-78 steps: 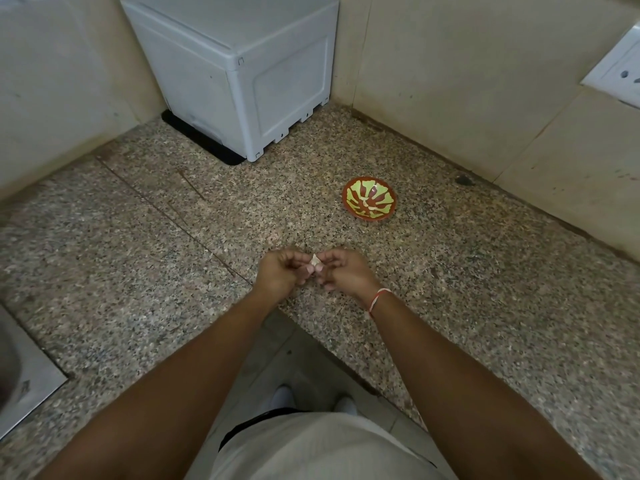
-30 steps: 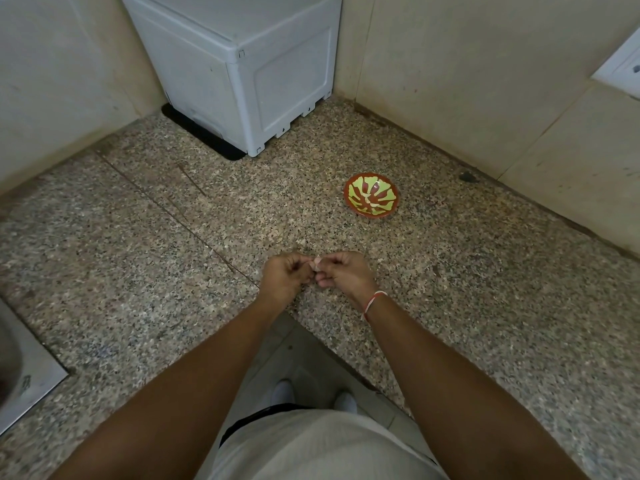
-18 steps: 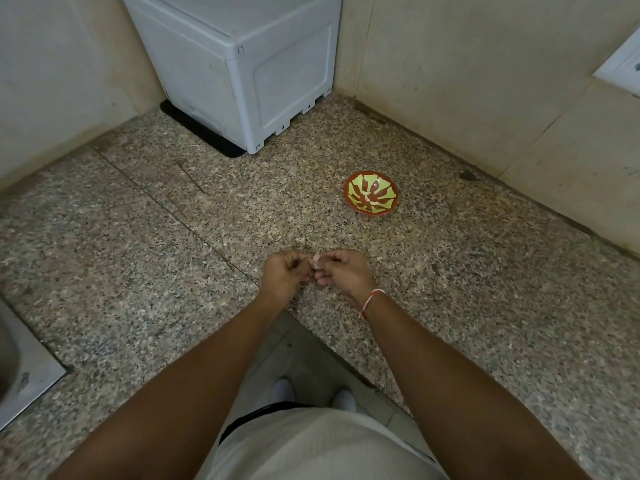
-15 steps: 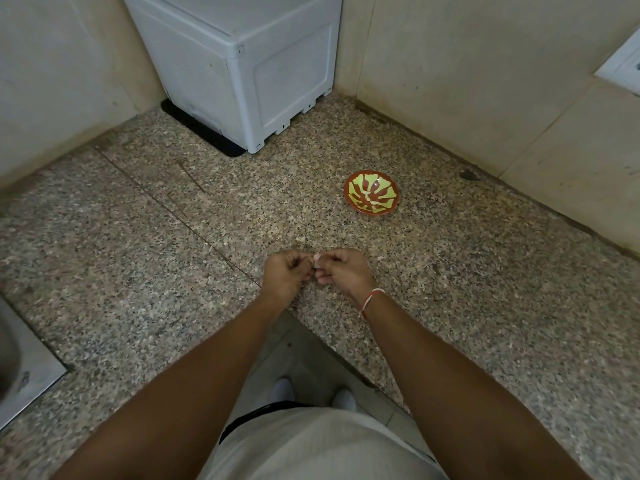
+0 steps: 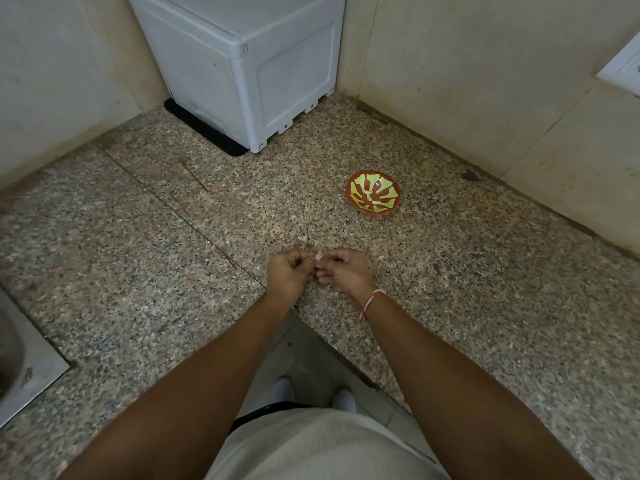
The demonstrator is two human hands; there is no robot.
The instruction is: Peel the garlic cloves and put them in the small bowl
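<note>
Both my hands meet over the speckled granite counter [image 5: 138, 271], near its front edge. My left hand [image 5: 289, 273] and my right hand [image 5: 341, 271] have curled fingers and pinch a small pale garlic clove [image 5: 318, 257] between their fingertips; only a sliver of it shows. The small bowl [image 5: 374, 192], red with yellow-green pattern, sits on the counter beyond and to the right of my hands. I cannot tell what lies inside it.
A white box-shaped appliance [image 5: 249, 64] stands in the back corner against the tiled walls. A steel sink edge [image 5: 24, 368] shows at the left. A wall socket [image 5: 623, 67] is at the far right. Small skin flakes [image 5: 306, 240] lie just beyond my hands.
My hands stay together on the clove, with fingers closing more tightly round it, so less of it shows than 2.6 s ago. The bowl has not moved.
</note>
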